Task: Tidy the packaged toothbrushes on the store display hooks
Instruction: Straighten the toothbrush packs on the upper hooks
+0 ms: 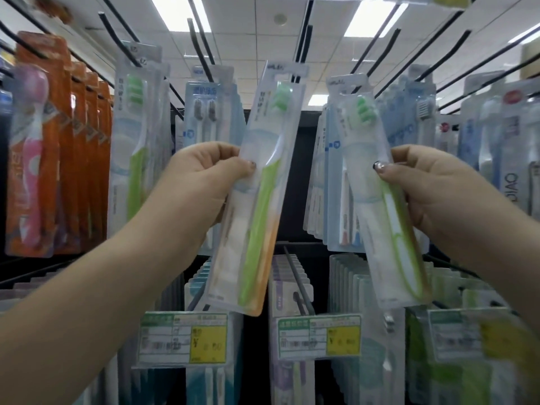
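we hold two green toothbrush packs upright, heads up. the left pack (257,182) leans right, its hang hole just under a black hook (301,54); our left hand (201,182) pinches its edge. the right pack (377,182), right of that hook, is pinched by our right hand (423,185).

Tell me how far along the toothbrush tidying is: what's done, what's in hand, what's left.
Done: the orange packs and a matching green toothbrush pack hang on hooks at left.
In hand: the left hand pinches one green toothbrush pack, tilted; the right hand pinches another. Whether either top is on a hook I cannot tell.
Left: both packs need hanging straight, probably with the matching pack.
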Demonstrator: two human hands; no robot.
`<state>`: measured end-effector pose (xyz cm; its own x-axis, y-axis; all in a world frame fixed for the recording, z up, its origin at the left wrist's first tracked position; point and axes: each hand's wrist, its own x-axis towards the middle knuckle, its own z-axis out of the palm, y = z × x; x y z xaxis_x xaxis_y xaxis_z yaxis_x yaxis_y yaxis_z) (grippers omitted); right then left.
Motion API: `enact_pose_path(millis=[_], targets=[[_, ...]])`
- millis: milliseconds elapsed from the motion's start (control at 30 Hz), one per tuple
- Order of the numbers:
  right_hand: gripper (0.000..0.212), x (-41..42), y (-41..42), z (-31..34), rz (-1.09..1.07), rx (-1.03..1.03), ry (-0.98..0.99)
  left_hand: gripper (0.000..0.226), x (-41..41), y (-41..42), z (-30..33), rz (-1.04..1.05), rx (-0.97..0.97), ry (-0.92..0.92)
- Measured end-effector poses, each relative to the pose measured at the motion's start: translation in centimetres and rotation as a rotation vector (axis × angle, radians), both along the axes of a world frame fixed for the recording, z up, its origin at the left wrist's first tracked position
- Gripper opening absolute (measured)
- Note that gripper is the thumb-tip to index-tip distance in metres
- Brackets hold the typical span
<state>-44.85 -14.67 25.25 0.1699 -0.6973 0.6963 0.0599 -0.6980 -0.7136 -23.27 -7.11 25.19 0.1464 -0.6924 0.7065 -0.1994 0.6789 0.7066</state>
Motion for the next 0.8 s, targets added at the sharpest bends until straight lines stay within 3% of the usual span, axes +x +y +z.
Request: enact_pose_path(millis=[300, 567, 800], targets=[[0.005, 0.9, 0.2, -0.5, -0.008, -0.017, 0.051, 0.009, -0.7, -0.6, -0.1, -0.051, -0.019, 0.038], [0.013, 0.3, 0.6, -0.3, -0.020, -0.013, 0.035, 0.009, -1.9, -0.7, 1.3, -0.100, -0.099, 0.049], [0.011, 0.4, 0.8, 0.0, -0.019, -0.007, 0.012, 0.010, -2.1, -2.6, 2.1, -0.004, -0.066, 0.016]])
